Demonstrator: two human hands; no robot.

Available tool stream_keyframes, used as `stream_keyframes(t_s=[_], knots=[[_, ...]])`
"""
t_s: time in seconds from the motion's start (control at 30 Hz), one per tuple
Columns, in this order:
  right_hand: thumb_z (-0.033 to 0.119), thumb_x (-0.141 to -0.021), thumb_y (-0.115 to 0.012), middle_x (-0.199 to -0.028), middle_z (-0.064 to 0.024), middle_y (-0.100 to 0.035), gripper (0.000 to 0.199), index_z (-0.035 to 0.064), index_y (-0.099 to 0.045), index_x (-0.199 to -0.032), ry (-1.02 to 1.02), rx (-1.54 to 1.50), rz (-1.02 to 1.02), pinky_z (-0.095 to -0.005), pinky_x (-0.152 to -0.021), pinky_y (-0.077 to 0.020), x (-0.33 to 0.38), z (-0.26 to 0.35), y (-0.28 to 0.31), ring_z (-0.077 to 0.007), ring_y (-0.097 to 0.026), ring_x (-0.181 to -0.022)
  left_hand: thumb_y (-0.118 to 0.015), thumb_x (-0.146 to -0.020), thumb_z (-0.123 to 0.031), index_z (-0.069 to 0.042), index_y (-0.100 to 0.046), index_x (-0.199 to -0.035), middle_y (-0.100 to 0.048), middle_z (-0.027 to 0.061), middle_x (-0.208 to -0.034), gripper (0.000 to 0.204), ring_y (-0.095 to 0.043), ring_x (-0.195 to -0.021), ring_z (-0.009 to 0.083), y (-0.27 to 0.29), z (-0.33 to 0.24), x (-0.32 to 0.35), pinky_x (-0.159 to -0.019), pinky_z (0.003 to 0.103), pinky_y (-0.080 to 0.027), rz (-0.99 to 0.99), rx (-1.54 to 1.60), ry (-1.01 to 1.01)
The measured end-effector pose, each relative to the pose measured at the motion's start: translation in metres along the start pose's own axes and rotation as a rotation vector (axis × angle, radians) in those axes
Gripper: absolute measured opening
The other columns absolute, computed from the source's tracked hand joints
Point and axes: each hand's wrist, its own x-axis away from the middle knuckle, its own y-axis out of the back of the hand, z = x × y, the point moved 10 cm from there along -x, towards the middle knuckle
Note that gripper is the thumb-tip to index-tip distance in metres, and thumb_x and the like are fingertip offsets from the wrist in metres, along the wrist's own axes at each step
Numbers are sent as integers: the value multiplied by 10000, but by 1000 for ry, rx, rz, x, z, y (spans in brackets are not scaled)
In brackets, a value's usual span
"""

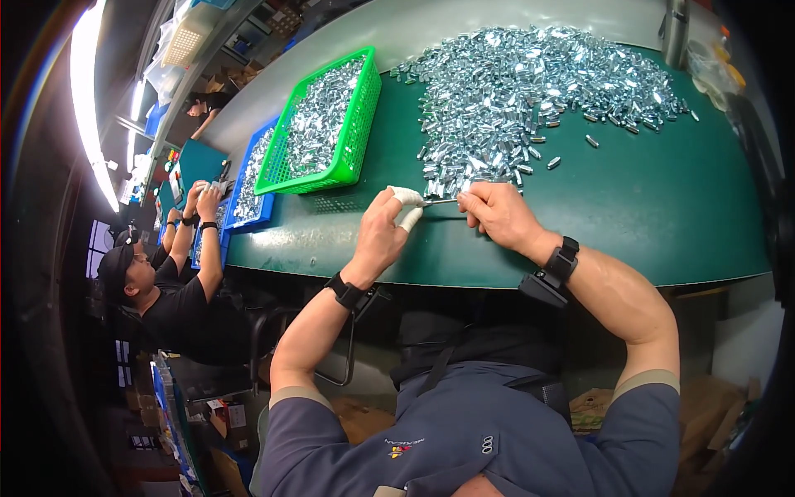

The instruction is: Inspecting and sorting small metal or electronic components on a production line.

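Your left hand (pixel 383 230), fingertips taped white, and right hand (pixel 497 214) pinch a thin metal piece (pixel 441 201) between closed fingers. Its shape is too small to make out; the pile of silvery parts (pixel 530 91) lies just beyond.

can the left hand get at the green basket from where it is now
Probably yes. The left hand sits just below the green basket, with only bare green table between them. But its taped fingers are pinching a small metal part with the right hand.
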Motion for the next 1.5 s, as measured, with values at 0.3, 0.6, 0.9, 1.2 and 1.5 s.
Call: stream_keyframes(t_s=[0.3,0.6,0.9,1.2,1.5], knots=[[298,-1074,-569,-652,-20,-654,374,14,-696,-867,-152,-66,139,-252,-527,-460,4,-7,-13,-80,-571,-547,-765,-873,-16,-43,-716,-1025,-712,105,-1014,162,-682,-965,305,-15,-28,-7,-850,380,-542,66,91,-57],[353,-1084,-559,-644,-10,-637,442,16,-701,-837,-6,-171,-116,-239,-518,-448,-3,1,15,-65,-546,-540,-773,-869,-65,-72,-722,-1041,-715,118,-1021,180,-680,-965,323,114,33,-46,-845,420,-540,-219,-244,-30],[347,-1071,-563,-618,-25,-638,440,16,-692,-812,-23,-151,-86,-278,-504,-443,-3,-3,12,-96,-562,-533,-818,-861,-241,-69,-726,-1073,-693,125,-1020,287,-669,-962,342,2,7,-37,-850,438,-538,-25,-307,-138],[322,-1049,-578,-621,-42,-657,404,19,-696,-808,-30,-22,-53,-315,-524,-463,-2,-7,6,-127,-583,-526,-774,-891,-91,-35,-730,-1040,-687,119,-967,166,-682,-891,297,-22,18,-12,-759,387,-541,65,11,90],[316,-1043,-574,-626,-54,-670,401,16,-698,-808,-38,-5,-48,-326,-534,-473,-3,-6,7,-142,-603,-532,-766,-886,-25,-12,-724,-1051,-695,121,-976,171,-693,-891,290,-15,-4,-7,-768,358,-549,56,43,1]])
